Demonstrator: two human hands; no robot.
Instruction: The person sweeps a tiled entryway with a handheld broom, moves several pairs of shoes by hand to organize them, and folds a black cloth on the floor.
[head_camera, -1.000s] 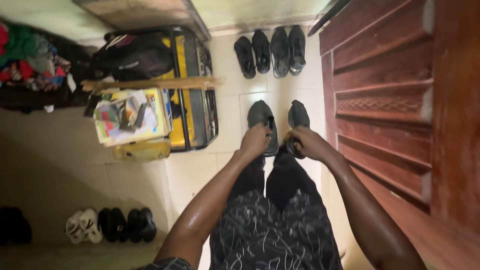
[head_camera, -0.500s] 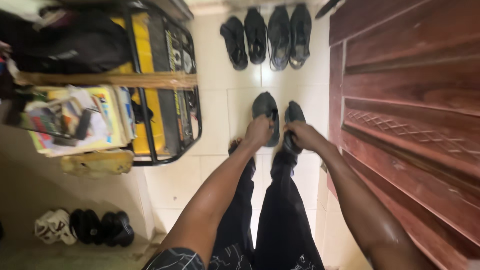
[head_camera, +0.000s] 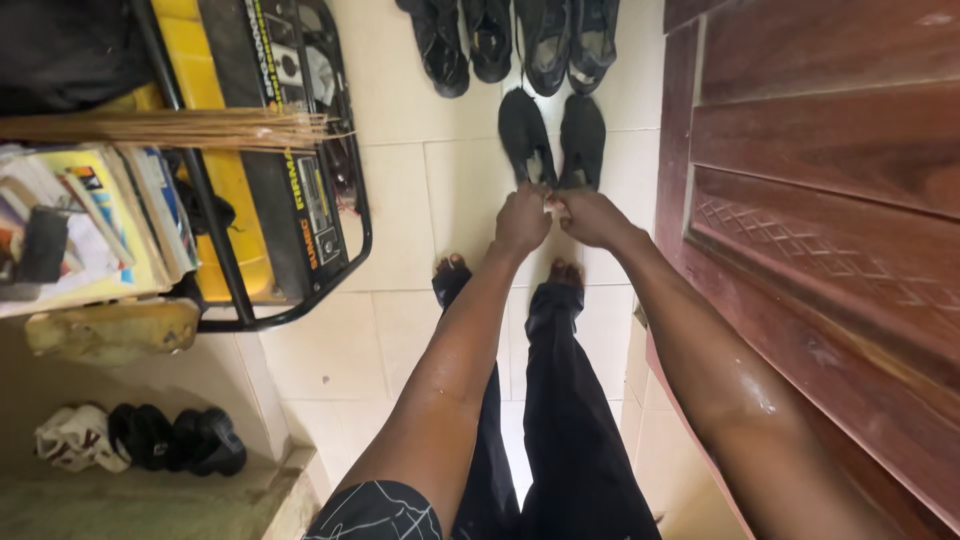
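Bending over pale floor tiles (head_camera: 400, 330), person works a pair of dark shoes. Far left: book stack (head_camera: 80, 225), broom bundle (head_camera: 170, 128), yellow generator (head_camera: 280, 150), well apart from the reach. Left hand (head_camera: 523, 220) pinches heel of left shoe (head_camera: 524, 135); right hand (head_camera: 585, 217) pinches heel of right shoe (head_camera: 583, 140). Both shoes sit on the tile just ahead of bare toes, right behind a shoe row (head_camera: 510, 40). Likely light, soft uppers, stiffer at the heel collar; best grip there. Wooden door (head_camera: 830, 230) crowds the right arm.
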